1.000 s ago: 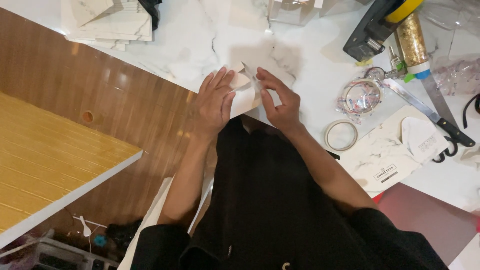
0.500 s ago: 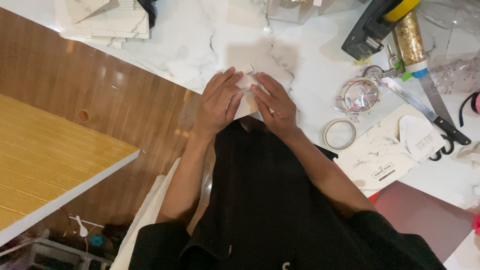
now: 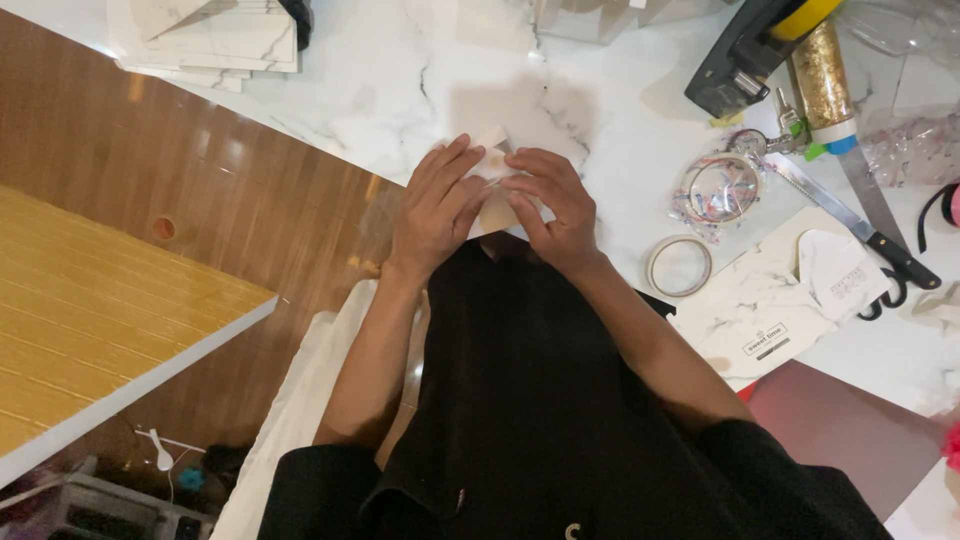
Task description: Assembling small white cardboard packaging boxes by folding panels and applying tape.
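Note:
Both of my hands press on a small folded piece of white card (image 3: 492, 165) at the near edge of a white marble table (image 3: 400, 70). My left hand (image 3: 436, 205) covers its left side with fingers spread flat. My right hand (image 3: 552, 205) covers its right side, fingertips meeting the left hand's over the card. Most of the card is hidden beneath my fingers; only its upper corner and a strip between the hands show.
To the right lie a tape roll (image 3: 679, 265), a clear ring with a bundle inside (image 3: 717, 188), a knife (image 3: 850, 215), a gold roll (image 3: 822, 70), a black-and-yellow tool (image 3: 760, 40) and a marble-patterned card (image 3: 775, 300). Stacked white sheets (image 3: 210, 40) sit at upper left. A yellow slatted board (image 3: 90, 320) is lower left.
My hands closed together over the card, lowering it from a lifted, half-open fold to lie pressed flat against the table edge. The view shifted slightly.

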